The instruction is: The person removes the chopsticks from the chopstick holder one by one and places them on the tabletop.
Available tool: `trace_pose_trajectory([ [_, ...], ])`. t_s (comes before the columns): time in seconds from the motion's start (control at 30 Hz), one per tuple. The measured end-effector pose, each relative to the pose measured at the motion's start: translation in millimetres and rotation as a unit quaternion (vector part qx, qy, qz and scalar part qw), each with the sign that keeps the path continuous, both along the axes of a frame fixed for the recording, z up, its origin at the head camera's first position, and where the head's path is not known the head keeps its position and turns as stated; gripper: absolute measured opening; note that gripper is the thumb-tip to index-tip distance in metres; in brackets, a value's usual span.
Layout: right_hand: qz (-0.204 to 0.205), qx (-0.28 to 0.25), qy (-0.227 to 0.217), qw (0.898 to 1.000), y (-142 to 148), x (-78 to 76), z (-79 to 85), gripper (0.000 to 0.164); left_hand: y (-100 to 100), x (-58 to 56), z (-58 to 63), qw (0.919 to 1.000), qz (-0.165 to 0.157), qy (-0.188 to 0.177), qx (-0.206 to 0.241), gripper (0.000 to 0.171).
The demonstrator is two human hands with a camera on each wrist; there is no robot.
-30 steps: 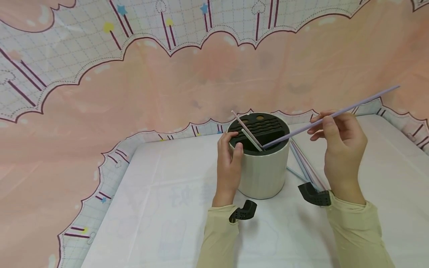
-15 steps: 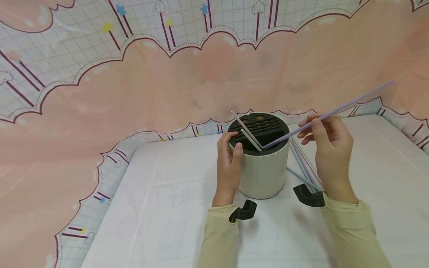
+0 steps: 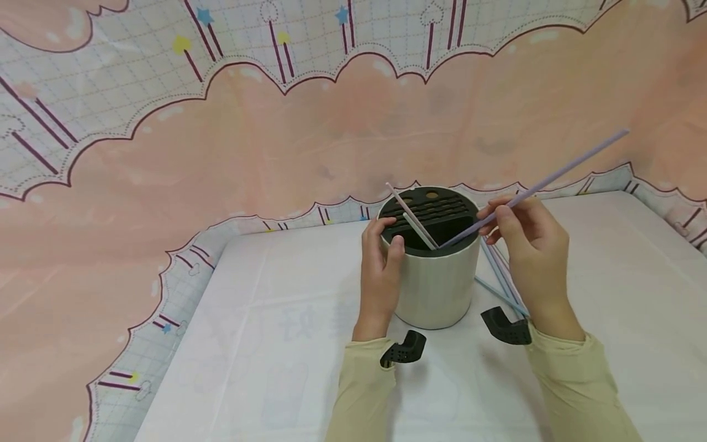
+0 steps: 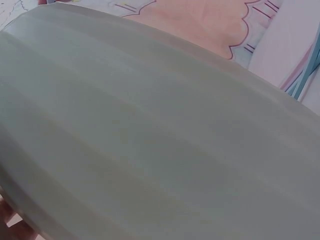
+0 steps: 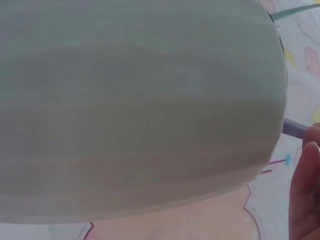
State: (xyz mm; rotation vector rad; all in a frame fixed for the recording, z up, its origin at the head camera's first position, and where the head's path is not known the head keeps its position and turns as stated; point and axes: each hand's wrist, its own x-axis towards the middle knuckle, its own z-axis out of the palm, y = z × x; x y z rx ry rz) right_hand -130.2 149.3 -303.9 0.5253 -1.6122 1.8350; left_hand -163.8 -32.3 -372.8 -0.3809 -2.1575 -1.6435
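A pale, ribbed round holder (image 3: 433,288) with a black slotted top (image 3: 444,202) stands upright on the table; its wall (image 4: 150,125) fills much of both wrist views. My left hand (image 3: 380,276) grips its left side, fingers over the rim and thumb at the front. Between thumb and fingers, my right hand (image 3: 536,264) pinches a long purple straw (image 3: 574,163), which slants down into the large opening. A pink straw (image 3: 399,197) and a pale green straw (image 3: 418,230) lean out of that same opening. The purple straw's lower tip is hidden inside.
Several blue and pink straws (image 3: 499,270) lie on the white table (image 3: 276,319) behind and right of the holder, partly hidden by the right hand. A peach patterned cloth (image 3: 331,141) rises behind the table.
My right hand has moved left toward the holder, bringing the purple straw steeper and farther into the opening. The left hand keeps its grip on the holder.
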Motion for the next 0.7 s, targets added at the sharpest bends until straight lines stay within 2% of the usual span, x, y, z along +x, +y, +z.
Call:
trace_pose_trajectory([
  [0.23, -0.001, -0.015, 0.064, 0.998, 1, 5.6, 3.2, 0.016, 0, 1.2, 0.0, 1.0000, 0.002, -0.003, -0.002, 0.039],
  [0.37, -0.002, -0.078, 0.109, 0.991, 8, 4.6, 4.1, 0.016, 1, 1.9, -0.1, 1.0000, 0.002, -0.005, -0.001, 0.039],
  [0.47, -0.023, -0.128, 0.129, 0.983, 16, 2.9, 5.6, 0.016, 1, 1.6, -0.3, 1.0000, 0.004, -0.003, -0.002, 0.039],
  [0.7, -0.075, -0.209, 0.131, 0.966, 38, -1.7, 8.8, 0.020, 1, 2.1, 0.0, 1.0000, 0.005, 0.001, -0.001, 0.039],
])
